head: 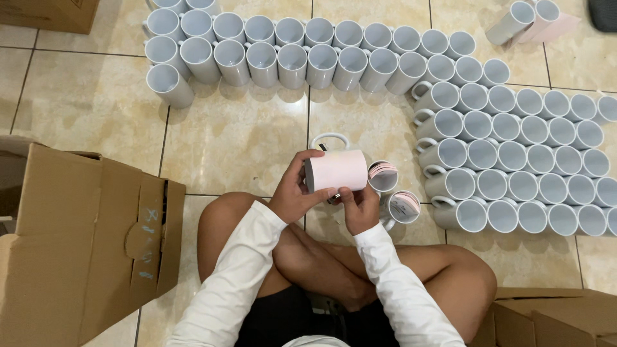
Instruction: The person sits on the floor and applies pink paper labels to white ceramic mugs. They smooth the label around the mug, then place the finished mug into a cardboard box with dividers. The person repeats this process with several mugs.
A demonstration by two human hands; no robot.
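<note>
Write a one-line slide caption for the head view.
Both hands, left and right, hold a pink-wrapped mug above the tiled floor, amid rows of white mugs.

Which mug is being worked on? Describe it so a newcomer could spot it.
Start from the seated person's crossed legs at the bottom centre. Just above the knees, the left hand and right hand hold one mug sideways. Unlike the bare white mugs around, it is wrapped in pale pink paper.

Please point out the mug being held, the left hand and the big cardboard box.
Mug (337, 170), head view, pink wrapped side.
Left hand (294, 193), head view, back of hand.
Cardboard box (71, 244), head view, top flap.
</note>
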